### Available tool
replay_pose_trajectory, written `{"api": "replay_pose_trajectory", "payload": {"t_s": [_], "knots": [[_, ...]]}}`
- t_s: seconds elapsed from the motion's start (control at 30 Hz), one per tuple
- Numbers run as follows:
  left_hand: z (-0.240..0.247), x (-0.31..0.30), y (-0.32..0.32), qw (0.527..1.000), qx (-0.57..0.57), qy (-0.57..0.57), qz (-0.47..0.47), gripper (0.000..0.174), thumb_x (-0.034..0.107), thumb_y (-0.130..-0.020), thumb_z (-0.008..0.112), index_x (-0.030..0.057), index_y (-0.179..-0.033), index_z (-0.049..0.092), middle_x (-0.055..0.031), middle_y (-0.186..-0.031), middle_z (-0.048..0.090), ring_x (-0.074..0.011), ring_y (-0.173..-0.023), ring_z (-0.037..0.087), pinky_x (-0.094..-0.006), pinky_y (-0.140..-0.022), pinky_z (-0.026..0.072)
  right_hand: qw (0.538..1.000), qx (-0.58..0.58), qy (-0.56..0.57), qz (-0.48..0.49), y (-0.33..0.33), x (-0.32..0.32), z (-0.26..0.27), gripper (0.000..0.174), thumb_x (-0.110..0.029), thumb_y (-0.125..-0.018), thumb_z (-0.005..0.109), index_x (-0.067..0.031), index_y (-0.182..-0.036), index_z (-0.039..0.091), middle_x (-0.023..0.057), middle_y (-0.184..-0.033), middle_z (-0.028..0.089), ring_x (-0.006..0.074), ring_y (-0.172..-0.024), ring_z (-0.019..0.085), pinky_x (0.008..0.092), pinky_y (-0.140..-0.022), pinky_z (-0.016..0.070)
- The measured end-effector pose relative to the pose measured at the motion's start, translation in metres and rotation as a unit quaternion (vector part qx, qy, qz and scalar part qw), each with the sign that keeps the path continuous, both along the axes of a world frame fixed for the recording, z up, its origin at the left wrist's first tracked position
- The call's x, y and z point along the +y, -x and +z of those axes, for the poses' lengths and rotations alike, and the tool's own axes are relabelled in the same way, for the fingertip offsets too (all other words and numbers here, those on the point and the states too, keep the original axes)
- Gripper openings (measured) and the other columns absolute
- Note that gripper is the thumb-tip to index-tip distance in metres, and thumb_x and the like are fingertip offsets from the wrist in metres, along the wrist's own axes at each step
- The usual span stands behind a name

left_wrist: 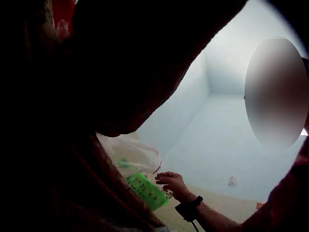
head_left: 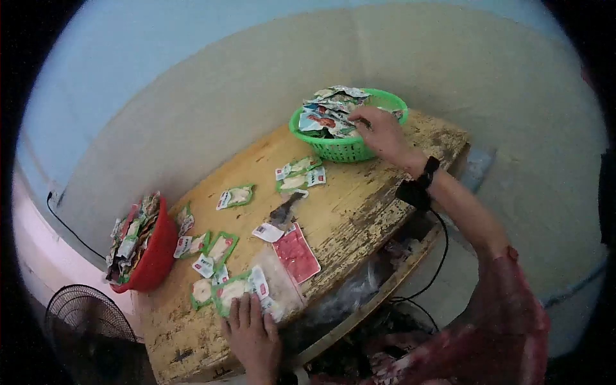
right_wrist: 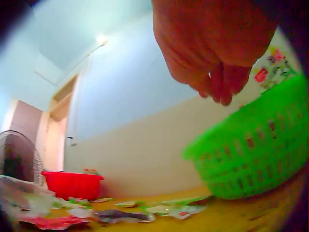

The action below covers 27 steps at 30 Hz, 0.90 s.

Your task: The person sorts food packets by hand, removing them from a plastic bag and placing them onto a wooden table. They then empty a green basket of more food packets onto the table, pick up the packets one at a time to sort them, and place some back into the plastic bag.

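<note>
In the head view, my right hand (head_left: 380, 131) hovers over a green plastic basket (head_left: 346, 153) heaped with small printed snack packets (head_left: 321, 119). Its fingers hang loosely bent above the rim in the right wrist view, with nothing visible between them. My left hand (head_left: 252, 337) lies low on the table, fingers extended, their tips on a green-edged packet (head_left: 232, 292) of pale food. Next to that packet is a clear plastic bag (head_left: 282, 282), partly under a red packet (head_left: 296, 253). The left wrist view is mostly dark.
Several green-edged packets, such as one at mid-table (head_left: 236, 196), lie across the worn yellow table (head_left: 346, 212). A dark packet (head_left: 282, 210) lies near the middle. A full red basket (head_left: 157, 250) stands at the left, near a fan (head_left: 90, 314). An open drawer (head_left: 359, 321) juts out in front.
</note>
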State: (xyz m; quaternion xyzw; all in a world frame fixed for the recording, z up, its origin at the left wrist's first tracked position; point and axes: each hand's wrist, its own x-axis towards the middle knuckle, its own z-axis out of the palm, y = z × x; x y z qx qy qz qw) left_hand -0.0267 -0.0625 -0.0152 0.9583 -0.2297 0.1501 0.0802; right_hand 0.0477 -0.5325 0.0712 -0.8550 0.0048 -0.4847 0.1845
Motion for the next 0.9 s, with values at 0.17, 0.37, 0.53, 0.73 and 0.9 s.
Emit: {"api": "replay_pose_trajectory", "payload": {"t_s": [0.17, 0.37, 0.53, 0.73, 0.9], "knots": [[-0.009, 0.008, -0.004, 1.0, -0.001, 0.0, -0.016, 0.048, 0.025, -0.096, 0.055, 0.0103, -0.141, 0.056, -0.0102, -0.147, 0.054, -0.0327, -0.142, 0.042, -0.0537, -0.118, 0.0278, 0.986, -0.097, -0.136, -0.022, -0.003, -0.062, -0.006, 0.027, 0.0, -0.092, 0.06, -0.0078, -0.117, 0.068, 0.0086, -0.114, 0.07, 0.023, -0.098, 0.067, 0.0352, -0.085, 0.0535], [-0.006, 0.008, -0.003, 0.999, -0.007, -0.013, -0.032, 0.049, 0.04, -0.106, 0.045, 0.0156, -0.148, 0.051, -0.0105, -0.149, 0.05, -0.0308, -0.143, 0.04, -0.0547, -0.117, 0.0286, 0.987, -0.082, -0.102, -0.094, 0.034, -0.065, 0.007, 0.023, -0.007, -0.086, 0.065, -0.01, -0.109, 0.069, 0.009, -0.112, 0.068, 0.0279, -0.1, 0.065, 0.042, -0.088, 0.0512], [-0.009, 0.01, -0.005, 0.998, -0.032, -0.03, -0.036, 0.047, 0.038, -0.106, 0.045, 0.0142, -0.147, 0.052, -0.0098, -0.148, 0.052, -0.0306, -0.142, 0.041, -0.0537, -0.116, 0.0302, 0.989, -0.066, 0.073, -0.111, 0.034, -0.069, 0.001, 0.026, -0.024, -0.086, 0.072, -0.0119, -0.109, 0.07, 0.0091, -0.125, 0.063, 0.0304, -0.121, 0.055, 0.0465, -0.104, 0.0422], [-0.009, 0.006, -0.005, 1.0, -0.006, -0.014, -0.001, 0.047, 0.022, -0.095, 0.057, 0.009, -0.14, 0.058, -0.0121, -0.145, 0.055, -0.0332, -0.142, 0.043, -0.0526, -0.118, 0.0271, 0.926, 0.01, 0.324, -0.191, 0.025, -0.03, -0.003, 0.038, -0.042, -0.094, 0.062, -0.0104, -0.112, 0.071, 0.0112, -0.134, 0.061, 0.0324, -0.128, 0.052, 0.0481, -0.108, 0.0395], [-0.011, 0.011, -0.003, 0.999, -0.036, 0.01, -0.04, 0.047, 0.031, -0.101, 0.051, 0.0119, -0.144, 0.055, -0.0112, -0.146, 0.054, -0.0308, -0.141, 0.043, -0.0529, -0.116, 0.0294, 0.993, -0.049, 0.008, -0.105, -0.011, -0.057, -0.013, 0.029, -0.03, -0.099, 0.059, -0.0052, -0.102, 0.074, 0.012, -0.119, 0.068, 0.0321, -0.126, 0.053, 0.0445, -0.106, 0.0406]]}}
